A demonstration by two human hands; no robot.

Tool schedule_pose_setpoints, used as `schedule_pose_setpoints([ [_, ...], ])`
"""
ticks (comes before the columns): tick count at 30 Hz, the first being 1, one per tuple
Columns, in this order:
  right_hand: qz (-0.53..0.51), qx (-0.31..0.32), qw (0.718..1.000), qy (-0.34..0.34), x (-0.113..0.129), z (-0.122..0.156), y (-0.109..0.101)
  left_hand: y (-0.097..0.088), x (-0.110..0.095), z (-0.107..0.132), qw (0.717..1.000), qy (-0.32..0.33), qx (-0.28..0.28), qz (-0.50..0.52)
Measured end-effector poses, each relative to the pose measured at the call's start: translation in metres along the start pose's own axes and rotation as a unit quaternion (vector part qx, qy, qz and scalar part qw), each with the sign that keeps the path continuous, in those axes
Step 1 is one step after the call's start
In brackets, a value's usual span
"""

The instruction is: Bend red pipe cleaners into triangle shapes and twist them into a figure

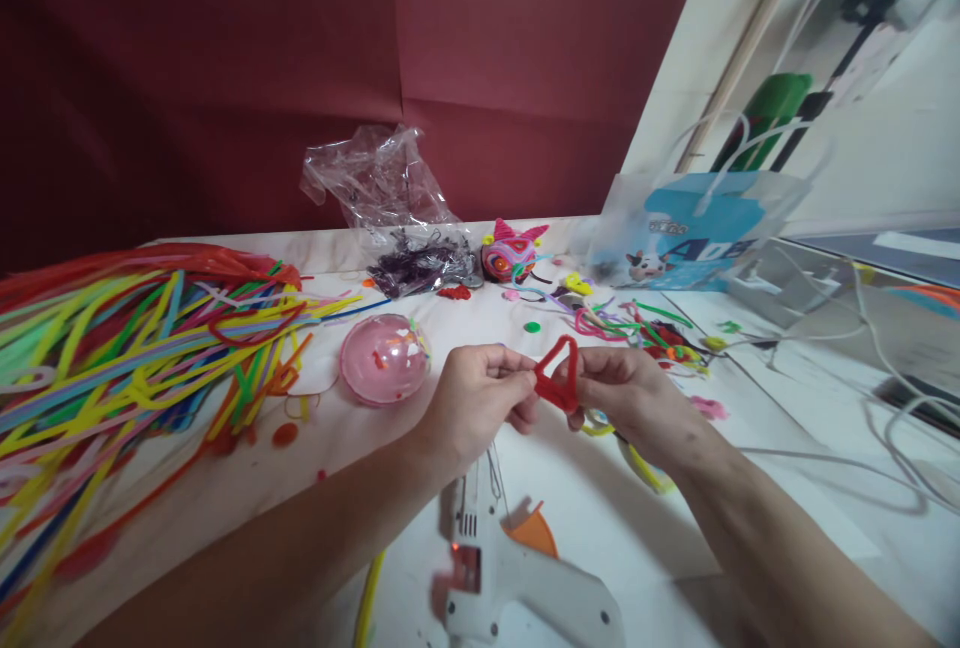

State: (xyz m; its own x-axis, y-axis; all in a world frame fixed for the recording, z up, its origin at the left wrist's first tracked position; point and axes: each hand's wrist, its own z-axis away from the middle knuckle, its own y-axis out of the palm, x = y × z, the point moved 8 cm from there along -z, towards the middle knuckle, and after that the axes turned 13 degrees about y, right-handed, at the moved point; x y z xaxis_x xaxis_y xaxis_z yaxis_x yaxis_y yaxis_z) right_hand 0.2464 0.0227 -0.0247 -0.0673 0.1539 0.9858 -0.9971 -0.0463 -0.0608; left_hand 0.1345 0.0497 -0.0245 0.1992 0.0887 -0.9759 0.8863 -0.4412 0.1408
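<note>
A red pipe cleaner [568,390] bent into a small triangle-like loop is held up between my two hands over the table. My left hand [484,398] pinches its left corner between thumb and fingers. On the other side, my right hand [626,390] grips the right edge with its fingertips. Below them a white hot glue gun [517,568] lies on its side, a small red light showing on it. An orange curved piece [534,532] rests against the glue gun. Yellow pipe cleaner [646,471] lies under my right hand.
Many coloured pipe cleaners [150,368] are heaped at the left. A pink bowl [379,360] stands beside my left hand. Behind are a clear plastic bag [386,178], a pink mask-like craft piece [511,253] and a blue-white carrier bag [690,233]. White cables [885,368] run along the right.
</note>
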Motion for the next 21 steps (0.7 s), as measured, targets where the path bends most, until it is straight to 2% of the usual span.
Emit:
schedule_pose_setpoints([
  [11, -0.053, 0.001, 0.999, 0.001, -0.0011, 0.0003, -0.0023, 0.0003, -0.0047, -0.0010, 1.000, -0.001, 0.008, -0.025],
  [14, -0.083, 0.024, 0.996, 0.004, -0.0006, 0.0012, 0.0004, -0.0022, -0.0052, -0.0014, 1.000, 0.004, -0.007, -0.022],
  [17, -0.110, 0.020, 0.994, 0.003, 0.0000, 0.0020, -0.0011, -0.0050, -0.0049, -0.0018, 1.000, 0.007, -0.024, -0.011],
  [21, -0.066, 0.026, 0.997, 0.014, -0.0026, 0.0014, 0.0020, -0.0081, -0.0048, -0.0024, 0.999, 0.018, -0.044, 0.009],
])
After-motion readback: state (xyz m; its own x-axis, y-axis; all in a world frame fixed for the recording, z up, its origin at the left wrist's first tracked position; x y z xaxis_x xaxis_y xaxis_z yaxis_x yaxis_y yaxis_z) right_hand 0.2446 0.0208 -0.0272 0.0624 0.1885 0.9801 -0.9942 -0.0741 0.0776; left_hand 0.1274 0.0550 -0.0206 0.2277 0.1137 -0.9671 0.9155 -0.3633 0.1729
